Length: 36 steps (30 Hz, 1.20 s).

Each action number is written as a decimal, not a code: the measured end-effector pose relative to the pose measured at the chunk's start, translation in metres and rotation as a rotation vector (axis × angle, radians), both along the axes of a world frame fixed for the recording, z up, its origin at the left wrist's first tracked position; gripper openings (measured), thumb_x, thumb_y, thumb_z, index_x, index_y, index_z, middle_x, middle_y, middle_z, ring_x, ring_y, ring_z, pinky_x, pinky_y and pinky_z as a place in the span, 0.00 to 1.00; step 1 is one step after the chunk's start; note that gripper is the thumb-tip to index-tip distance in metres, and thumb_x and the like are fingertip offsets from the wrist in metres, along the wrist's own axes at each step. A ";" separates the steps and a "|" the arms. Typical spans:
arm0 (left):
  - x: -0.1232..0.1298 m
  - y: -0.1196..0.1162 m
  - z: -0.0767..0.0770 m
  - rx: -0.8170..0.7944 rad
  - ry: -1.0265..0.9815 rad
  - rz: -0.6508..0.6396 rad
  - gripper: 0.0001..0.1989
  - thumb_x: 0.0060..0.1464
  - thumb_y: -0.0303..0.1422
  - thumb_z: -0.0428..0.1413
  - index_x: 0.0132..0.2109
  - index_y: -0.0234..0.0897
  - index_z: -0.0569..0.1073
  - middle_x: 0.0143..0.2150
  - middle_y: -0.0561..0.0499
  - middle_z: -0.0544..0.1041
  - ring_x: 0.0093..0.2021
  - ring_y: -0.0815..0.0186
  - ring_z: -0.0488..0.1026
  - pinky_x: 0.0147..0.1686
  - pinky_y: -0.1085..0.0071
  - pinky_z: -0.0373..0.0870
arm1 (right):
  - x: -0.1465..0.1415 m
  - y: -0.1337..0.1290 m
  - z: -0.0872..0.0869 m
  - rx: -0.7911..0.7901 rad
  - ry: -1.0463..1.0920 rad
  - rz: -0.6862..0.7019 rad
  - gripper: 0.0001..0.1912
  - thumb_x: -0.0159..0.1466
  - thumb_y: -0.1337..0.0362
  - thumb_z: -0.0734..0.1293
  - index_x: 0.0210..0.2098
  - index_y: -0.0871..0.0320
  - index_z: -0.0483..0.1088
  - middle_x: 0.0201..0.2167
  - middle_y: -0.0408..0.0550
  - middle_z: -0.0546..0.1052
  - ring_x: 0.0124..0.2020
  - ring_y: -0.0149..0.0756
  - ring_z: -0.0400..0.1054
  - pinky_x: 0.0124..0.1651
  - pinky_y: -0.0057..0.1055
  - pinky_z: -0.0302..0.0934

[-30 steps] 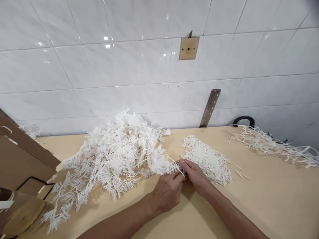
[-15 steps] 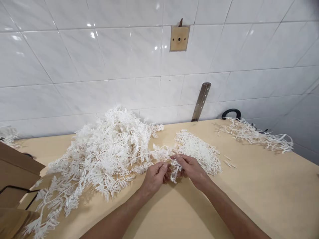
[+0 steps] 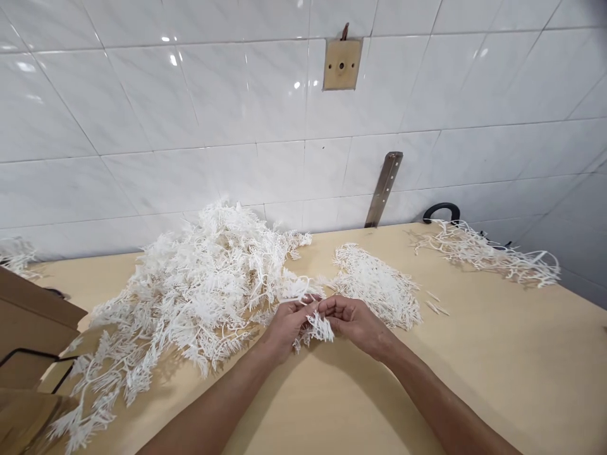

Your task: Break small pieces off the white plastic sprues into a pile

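Observation:
My left hand (image 3: 286, 327) is closed on a white plastic foliage sprig (image 3: 320, 327), whose feathery tips hang below the fingers. Pinched fingers of my right hand (image 3: 359, 323) meet the same sprig from the right, close to the left fingertips. Where exactly each fingertip grips is partly hidden. A large heap of white branching sprigs (image 3: 203, 278) lies to the left and reaches up to my left hand. Just behind my right hand is a smaller pile of short white pieces (image 3: 374, 284), with a few loose bits (image 3: 436, 308) at its right.
Bare, thin white stems (image 3: 493, 253) lie at the back right near a black curved handle (image 3: 442, 208). Cardboard boxes (image 3: 33, 328) with a black wire frame stand at the left. A metal bracket (image 3: 384, 189) leans by the tiled wall (image 3: 208, 107) behind the wooden table (image 3: 497, 366).
Both hands have shifted slightly left, with the right fingers now against the left ones. The sprig between them has turned and moved left. The view has tilted down a little.

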<state>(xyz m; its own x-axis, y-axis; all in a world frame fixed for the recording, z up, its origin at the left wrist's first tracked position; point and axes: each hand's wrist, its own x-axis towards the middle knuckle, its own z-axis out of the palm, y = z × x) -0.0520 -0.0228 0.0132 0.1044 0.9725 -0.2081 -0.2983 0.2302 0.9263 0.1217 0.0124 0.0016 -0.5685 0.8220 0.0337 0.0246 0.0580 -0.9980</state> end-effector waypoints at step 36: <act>-0.027 0.013 -0.009 0.084 0.047 0.062 0.18 0.45 0.45 0.66 0.36 0.34 0.76 0.31 0.48 0.77 0.29 0.66 0.73 0.30 0.71 0.67 | -0.011 -0.009 -0.010 -0.050 -0.073 -0.377 0.23 0.62 0.42 0.65 0.33 0.57 0.67 0.26 0.42 0.76 0.21 0.32 0.72 0.27 0.27 0.61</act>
<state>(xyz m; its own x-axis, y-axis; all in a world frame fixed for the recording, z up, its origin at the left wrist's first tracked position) -0.0788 -0.0103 0.0039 0.0357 0.9910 -0.1290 -0.2649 0.1338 0.9549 0.1107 0.0036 -0.0087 -0.2260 0.9732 -0.0415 0.1062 -0.0178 -0.9942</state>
